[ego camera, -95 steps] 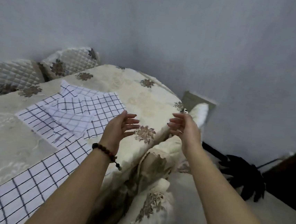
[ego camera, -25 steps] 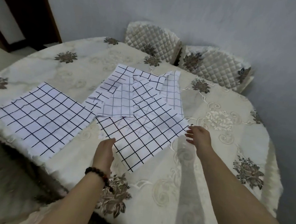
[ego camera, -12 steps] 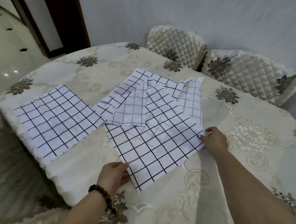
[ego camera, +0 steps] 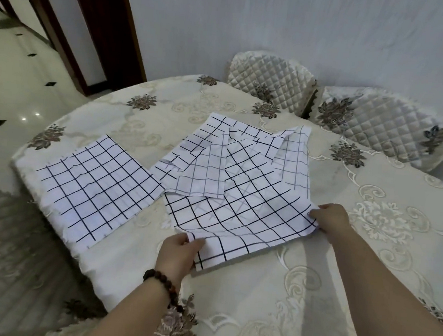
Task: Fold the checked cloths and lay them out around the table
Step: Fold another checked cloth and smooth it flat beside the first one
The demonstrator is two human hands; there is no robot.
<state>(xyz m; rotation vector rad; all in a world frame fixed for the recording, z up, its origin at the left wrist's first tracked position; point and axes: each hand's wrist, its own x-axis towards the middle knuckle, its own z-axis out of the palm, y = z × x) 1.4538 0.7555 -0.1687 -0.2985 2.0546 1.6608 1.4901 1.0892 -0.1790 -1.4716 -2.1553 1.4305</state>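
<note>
A heap of white cloths with black checks lies in the middle of the round table [ego camera: 310, 298]. The top checked cloth [ego camera: 243, 213] is spread nearest me. My left hand [ego camera: 178, 255], with a bead bracelet at the wrist, pinches its near left corner, and that corner is lifted and curled over. My right hand [ego camera: 331, 215] grips the cloth's right corner, slightly raised. Under it lie other checked cloths [ego camera: 244, 148], overlapping and crumpled. One single checked cloth [ego camera: 97, 183] lies flat by itself at the table's left edge.
The table wears a cream tablecloth with brown flowers that hangs over the edge. Two quilted chair backs [ego camera: 271, 83] [ego camera: 384, 124] stand at the far side against the wall. A dark door frame [ego camera: 104, 26] and shiny tiled floor [ego camera: 15, 75] are at the left.
I turned from the table's side to face the heap. Both hands reached the top cloth, and since half a second ago they have closed on its two corners and lifted them.
</note>
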